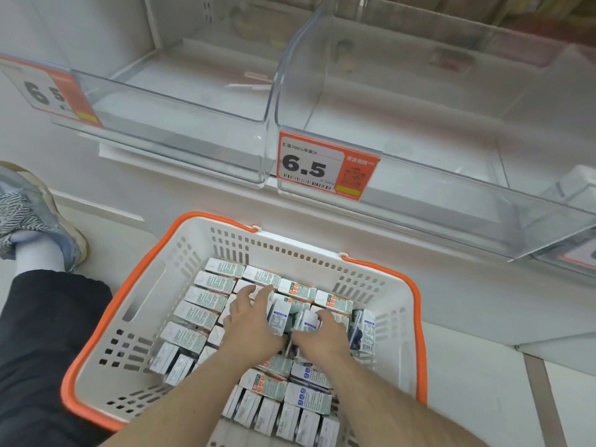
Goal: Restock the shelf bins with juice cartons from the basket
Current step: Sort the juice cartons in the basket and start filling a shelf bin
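Tag (327,166) "6.5"; hands on cartons (206,298).

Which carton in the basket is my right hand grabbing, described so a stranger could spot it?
Start at the white basket with the orange rim, below the clear shelf bins. The right hand curls over a small white carton near the basket's middle. Unlike the flat rows around it, it is tipped up and shows a blue label.
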Demonstrator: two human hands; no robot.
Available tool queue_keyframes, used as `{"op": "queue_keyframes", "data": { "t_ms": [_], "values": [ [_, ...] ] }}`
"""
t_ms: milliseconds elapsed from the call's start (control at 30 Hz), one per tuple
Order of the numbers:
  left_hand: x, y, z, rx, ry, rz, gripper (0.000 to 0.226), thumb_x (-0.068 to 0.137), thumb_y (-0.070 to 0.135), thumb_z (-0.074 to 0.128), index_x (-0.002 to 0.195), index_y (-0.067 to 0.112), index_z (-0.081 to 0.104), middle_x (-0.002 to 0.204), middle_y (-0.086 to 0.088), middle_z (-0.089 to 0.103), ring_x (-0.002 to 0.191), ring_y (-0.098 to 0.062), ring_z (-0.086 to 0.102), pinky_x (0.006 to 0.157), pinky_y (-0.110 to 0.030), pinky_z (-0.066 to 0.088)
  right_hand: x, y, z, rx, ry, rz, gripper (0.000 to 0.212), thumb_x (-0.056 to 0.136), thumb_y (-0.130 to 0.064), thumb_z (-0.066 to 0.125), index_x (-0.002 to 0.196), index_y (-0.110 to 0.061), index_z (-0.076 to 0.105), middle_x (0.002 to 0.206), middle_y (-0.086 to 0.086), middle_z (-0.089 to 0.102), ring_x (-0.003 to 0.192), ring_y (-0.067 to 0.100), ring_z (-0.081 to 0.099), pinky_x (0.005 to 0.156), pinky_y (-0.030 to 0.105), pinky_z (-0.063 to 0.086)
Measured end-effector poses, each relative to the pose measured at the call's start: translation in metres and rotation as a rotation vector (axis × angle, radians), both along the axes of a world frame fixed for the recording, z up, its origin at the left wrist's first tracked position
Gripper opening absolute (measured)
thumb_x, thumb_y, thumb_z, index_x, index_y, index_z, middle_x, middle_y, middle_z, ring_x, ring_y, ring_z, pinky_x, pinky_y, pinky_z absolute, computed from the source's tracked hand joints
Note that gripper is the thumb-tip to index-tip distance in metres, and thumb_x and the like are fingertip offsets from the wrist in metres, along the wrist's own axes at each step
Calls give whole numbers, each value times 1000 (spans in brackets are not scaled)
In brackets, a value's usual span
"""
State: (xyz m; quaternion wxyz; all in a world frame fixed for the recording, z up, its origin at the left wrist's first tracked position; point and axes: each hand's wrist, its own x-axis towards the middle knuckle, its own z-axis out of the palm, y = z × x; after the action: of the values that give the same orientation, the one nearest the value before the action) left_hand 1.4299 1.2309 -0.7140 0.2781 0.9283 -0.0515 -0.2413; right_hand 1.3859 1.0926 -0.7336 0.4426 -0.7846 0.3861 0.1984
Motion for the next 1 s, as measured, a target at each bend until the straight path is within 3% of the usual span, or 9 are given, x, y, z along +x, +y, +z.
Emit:
{"op": "queue_keyframes", "data": {
  "t_ms": [100,200,267,367,500,600,733,833,1000],
  "values": [
    [1,-2,10,-132,-4,24,90,69,21,70,146,31,25,149,0,16,138,-24,23,111,-42,30,-2,-7,25,115,-23,-63,79,71,-20,74,143,-22,41,86,5,71,56,12,62,48,23,50],
    [3,-3,36,-613,271,254,76,72,21,71,139,31,37,140,1,37,124,-20,43,95,-38,42,1,-25,74,119,-98,108,63,69,-13,78,125,-24,53,85,0,70,56,8,61,48,22,48],
    [4,-7,55,-892,532,363,76,66,33,72,136,26,44,128,-1,55,117,-21,53,97,-40,42,6,-38,115,105,-153,232,64,64,-15,81,119,-29,52,84,1,70,61,13,63,57,29,52],
    [0,-20,87,-1048,678,198,67,70,44,74,131,29,51,117,-4,68,110,-24,63,103,-54,41,10,-51,173,52,-243,322,80,65,-14,83,131,-33,42,87,0,68,66,13,62,56,27,52],
    [-18,-52,135,-1075,530,156,40,84,38,71,118,29,53,111,0,70,101,-17,68,99,-58,45,-6,-57,223,-197,-425,349,101,56,-25,78,143,-41,29,107,-2,63,81,14,66,68,36,60],
    [-30,-75,158,-1171,509,188,49,76,32,79,118,26,53,112,1,70,104,-17,68,90,-56,53,-25,-60,237,-425,-496,382,108,60,-30,77,150,-44,18,129,-8,49,111,17,57,87,36,53],
    [-34,-100,170,-1257,429,226,60,67,17,80,122,15,58,108,-11,72,92,-24,69,71,-39,54,-42,-66,240,-406,-668,408,105,68,-25,73,152,-44,14,136,-10,48,120,13,52,95,28,47],
    [-28,-98,177,-1357,377,174,62,64,7,78,123,4,59,107,-21,70,89,-31,69,73,-40,56,-51,-81,248,-280,-786,436,99,72,-26,77,145,-57,17,133,-29,47,111,1,54,93,23,47],
    [-12,-87,184,-1317,306,-113,93,43,19,97,124,6,53,111,-23,67,98,-32,66,83,-42,56,-61,-104,259,-237,-938,400,80,65,-41,73,130,-60,31,127,-31,49,111,-1,53,91,14,43]
  ]
}}
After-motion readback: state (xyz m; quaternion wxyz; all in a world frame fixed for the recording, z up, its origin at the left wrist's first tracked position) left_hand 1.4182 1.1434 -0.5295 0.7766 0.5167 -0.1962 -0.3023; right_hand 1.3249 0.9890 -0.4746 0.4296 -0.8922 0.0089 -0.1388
